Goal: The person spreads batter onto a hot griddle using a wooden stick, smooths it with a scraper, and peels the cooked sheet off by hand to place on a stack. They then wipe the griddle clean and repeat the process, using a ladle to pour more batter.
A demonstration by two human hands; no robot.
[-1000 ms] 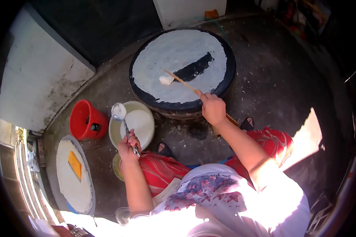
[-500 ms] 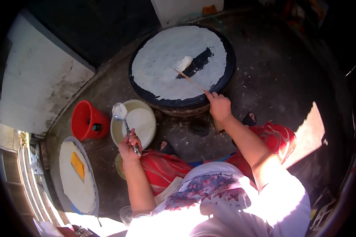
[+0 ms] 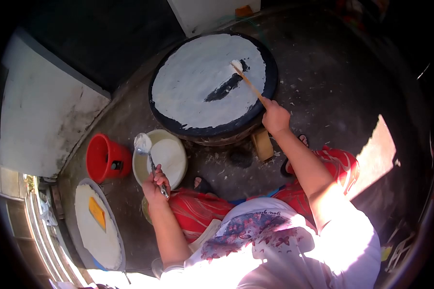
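Note:
A big round black griddle (image 3: 271,84) stands in front of me, nearly covered with thin white batter (image 3: 193,86), with one bare dark streak (image 3: 224,88) left near its middle. My right hand (image 3: 276,117) grips a wooden spreader stick (image 3: 250,84); its white-coated tip (image 3: 236,65) rests on the batter at the streak's far end. My left hand (image 3: 155,185) holds a metal ladle (image 3: 144,144) over the rim of a cream bowl of batter (image 3: 166,154) on the floor to the left.
A red bucket (image 3: 106,158) sits left of the bowl. Further left, a round tray holds a stack of pale sheets (image 3: 99,229) with a yellow scraper (image 3: 97,213) on top. A white wall panel (image 3: 43,125) stands at left. My feet and red patterned trousers (image 3: 323,168) are near the griddle's base.
My right hand swept the spreader from the left-centre of the griddle up to the far right, smearing batter over the bare streak, which has shrunk. The left hand with the ladle stayed put.

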